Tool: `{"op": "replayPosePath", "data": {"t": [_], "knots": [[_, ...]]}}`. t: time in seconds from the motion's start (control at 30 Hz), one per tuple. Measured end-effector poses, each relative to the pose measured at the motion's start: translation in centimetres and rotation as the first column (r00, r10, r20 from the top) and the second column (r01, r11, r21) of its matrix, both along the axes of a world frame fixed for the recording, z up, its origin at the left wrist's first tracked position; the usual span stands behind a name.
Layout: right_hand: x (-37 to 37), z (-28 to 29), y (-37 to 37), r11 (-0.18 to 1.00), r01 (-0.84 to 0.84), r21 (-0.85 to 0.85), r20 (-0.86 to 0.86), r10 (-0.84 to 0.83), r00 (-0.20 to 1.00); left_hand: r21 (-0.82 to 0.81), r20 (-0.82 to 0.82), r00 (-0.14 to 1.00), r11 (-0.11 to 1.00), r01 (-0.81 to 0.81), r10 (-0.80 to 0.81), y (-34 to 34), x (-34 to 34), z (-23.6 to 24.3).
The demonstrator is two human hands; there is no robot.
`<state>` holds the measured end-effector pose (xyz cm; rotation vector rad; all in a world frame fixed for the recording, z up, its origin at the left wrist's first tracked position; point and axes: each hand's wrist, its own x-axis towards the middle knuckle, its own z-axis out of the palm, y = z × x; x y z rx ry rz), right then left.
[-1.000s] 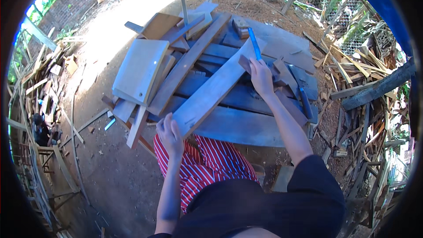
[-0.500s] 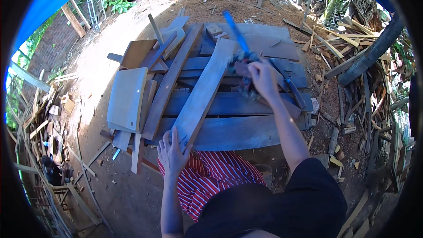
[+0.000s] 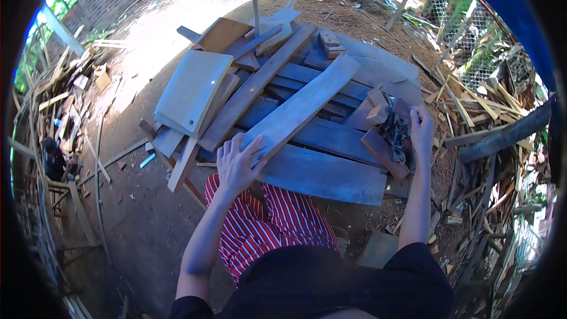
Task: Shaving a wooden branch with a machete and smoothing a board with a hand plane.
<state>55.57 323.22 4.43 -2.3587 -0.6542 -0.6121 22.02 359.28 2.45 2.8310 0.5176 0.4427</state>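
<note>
A long, pale wooden board (image 3: 310, 100) lies slanted across the darker planks in front of me. My left hand (image 3: 237, 164) grips its near end, fingers spread over the top face. Off to the right, my right hand (image 3: 420, 130) has its fingers curled at a dark, tangled bundle (image 3: 396, 136) with a reddish-brown flat piece beside it. What its fingertips hold is hard to make out. Under and around the bundle are small wooden offcuts (image 3: 377, 115) and a reddish-brown block (image 3: 384, 152).
Dark planks (image 3: 331, 174) form the work surface. On its left rest a stack of pale panels (image 3: 192, 85) and a long brown board (image 3: 260, 85). Scrap wood heaps (image 3: 496, 106) line the right, with more on the left. A dark figure (image 3: 54, 159) is at far left.
My right hand has moved from above the boards to the right, with the dark bundle now resting there. The long blue streak above it is gone. The view has turned; my left hand stays on the board.
</note>
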Motion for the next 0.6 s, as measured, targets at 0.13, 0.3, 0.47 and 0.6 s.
{"op": "replayPosePath", "data": {"t": [0.13, 0.3, 0.47, 0.6], "knots": [[-4.9, 6.0, 10.6, 0.981, -0.129, 0.147, -0.169, 0.153, 0.974, -0.010, 0.000, 0.999, 0.999, -0.047, 0.047, 1.3, 1.5, 0.0], [-2.2, -1.3, 17.7, 0.934, -0.348, -0.074, 0.115, 0.355, 0.928, -0.043, -0.104, 0.993, 0.997, -0.062, 0.057, 1.5, 6.1, 0.4], [-3.5, -6.0, 20.8, 0.876, -0.314, -0.366, 0.008, 0.341, 0.940, -0.023, -0.415, 0.909, 0.999, -0.043, 0.029, 2.4, 8.8, 1.3], [-3.0, -4.9, 21.1, 0.811, -0.319, -0.491, -0.140, 0.287, 0.948, -0.102, -0.348, 0.938, 0.993, -0.054, 0.015, 1.8, 10.9, 0.2]]}}
